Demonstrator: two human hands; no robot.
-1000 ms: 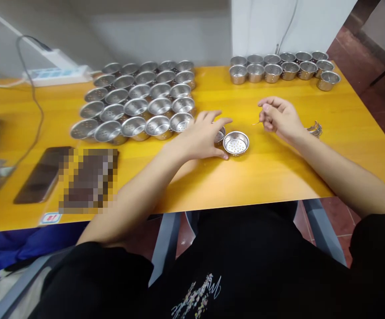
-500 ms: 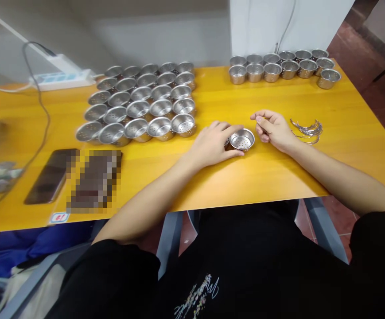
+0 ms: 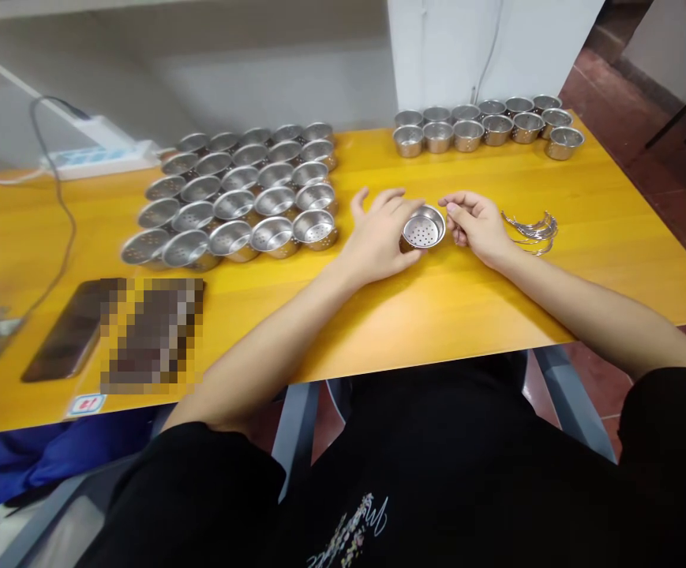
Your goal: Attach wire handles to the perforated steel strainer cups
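A small perforated steel cup (image 3: 425,229) stands upright on the table in front of me, its holed bottom showing through the open top. My left hand (image 3: 381,234) grips it from the left, thumb at the near side and index finger at the far rim, other fingers raised. Just right of the cup, my right hand (image 3: 474,223) is pinched closed, fingertips close to the rim. It seems to hold a thin wire, only faintly visible. Several curved wire pieces (image 3: 535,229) lie in a loose pile beyond my right wrist.
Rows of similar steel cups (image 3: 234,203) stand at left, with more cups (image 3: 467,135) along the back right edge. A phone (image 3: 73,331), a pixelated dark object (image 3: 153,335) and a power strip (image 3: 103,158) with cables occupy the left of the yellow table (image 3: 343,339).
My right hand has come closer to the cup, its fingertips now beside the rim. My left hand's outer fingers have spread and lifted. The whole view has shifted slightly.
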